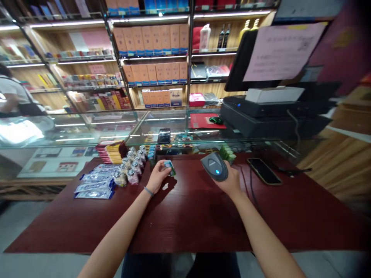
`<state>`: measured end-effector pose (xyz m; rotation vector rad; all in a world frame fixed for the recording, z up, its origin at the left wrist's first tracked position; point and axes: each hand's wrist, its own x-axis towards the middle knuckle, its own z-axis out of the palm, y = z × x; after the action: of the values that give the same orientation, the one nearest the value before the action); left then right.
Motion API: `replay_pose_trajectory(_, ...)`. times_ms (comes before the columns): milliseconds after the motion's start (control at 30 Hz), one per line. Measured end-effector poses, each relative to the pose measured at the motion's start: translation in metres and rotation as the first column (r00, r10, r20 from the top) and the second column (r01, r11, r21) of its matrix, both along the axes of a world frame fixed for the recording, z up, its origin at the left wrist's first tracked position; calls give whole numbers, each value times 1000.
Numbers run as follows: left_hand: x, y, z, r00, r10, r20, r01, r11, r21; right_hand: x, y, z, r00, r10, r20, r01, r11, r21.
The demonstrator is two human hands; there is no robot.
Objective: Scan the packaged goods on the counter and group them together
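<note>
My left hand is closed on a small blue-and-green pack, gripped by the fingertips just above the wooden tabletop. In my right hand is a dark grey barcode scanner with a blue light lit on it; its head points left, toward the pack. Small lidded jars stand in rows left of my left hand. Beyond that hand is a row of small blue-green containers. Several green cylinders stand behind the scanner.
Silver-blue packets and a stack of red-and-gold boxes lie at the left. A phone and cables are at the right. Behind runs a glass counter with a mouse and monitor. A person is far left.
</note>
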<state>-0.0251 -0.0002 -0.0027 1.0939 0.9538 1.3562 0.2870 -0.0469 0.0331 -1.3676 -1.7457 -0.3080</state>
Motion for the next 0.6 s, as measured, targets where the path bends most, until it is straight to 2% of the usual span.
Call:
replay_pose_trajectory(167,41,22,4,992,-43,-117,53,995,83,23,5,1,984,-78,-162,88,994,58)
replay_pose_trajectory(400,125,60,-1,991,-56,-122,72,989,133,47,6,5,921,-139,-365,183,979,89)
replay_pose_trajectory(600,196,84,-7,985,10,-172,20,985,170,67,14,-4,873,-164,-460,250,959,132)
